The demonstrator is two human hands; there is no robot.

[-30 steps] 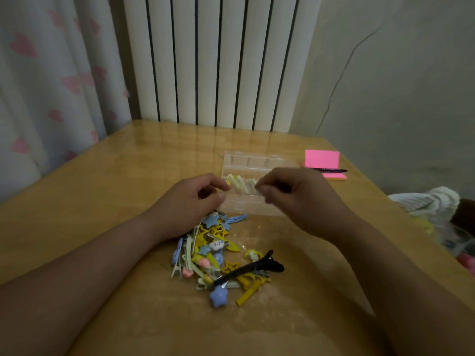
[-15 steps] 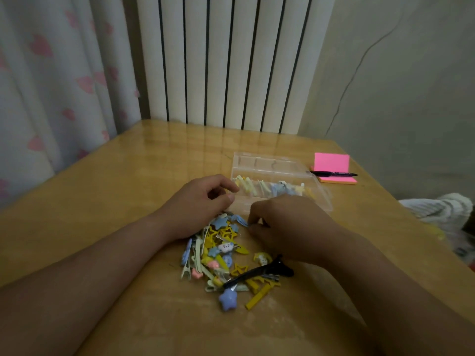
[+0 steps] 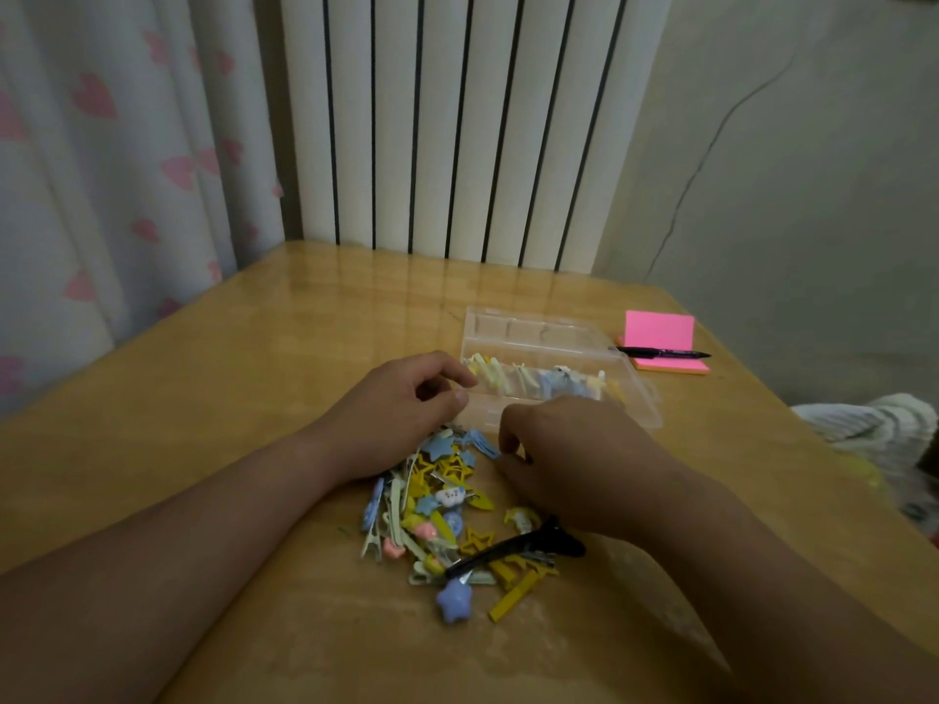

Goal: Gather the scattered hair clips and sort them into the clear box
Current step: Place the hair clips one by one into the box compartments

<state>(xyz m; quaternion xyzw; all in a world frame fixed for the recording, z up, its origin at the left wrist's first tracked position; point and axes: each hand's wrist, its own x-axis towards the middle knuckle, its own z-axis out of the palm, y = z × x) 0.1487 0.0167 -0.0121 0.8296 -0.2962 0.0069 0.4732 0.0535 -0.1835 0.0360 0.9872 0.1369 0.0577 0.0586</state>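
Hair clips (image 3: 442,515) piled on worktop (image 3: 254,373) btwn both hands, some already in clear box (image 3: 538,327) just behind. L hand (image 3: 401,414) curled at box's near corner, R hand (image 3: 569,464) curled onto blue clip (image 3: 482,444). Can't tell if either actually grips tbh.

We see a glossy, varnished light-brown wooden table (image 3: 254,398); mid-right, a smooth clear plastic box (image 3: 533,330); lower centre, a shiny long black plastic clip (image 3: 513,548); upper left, a matt heart-printed cloth curtain (image 3: 101,195).

table (image 3: 254,398) under clips (image 3: 437,505), box (image 3: 538,330), probable notepad (image 3: 660,330)
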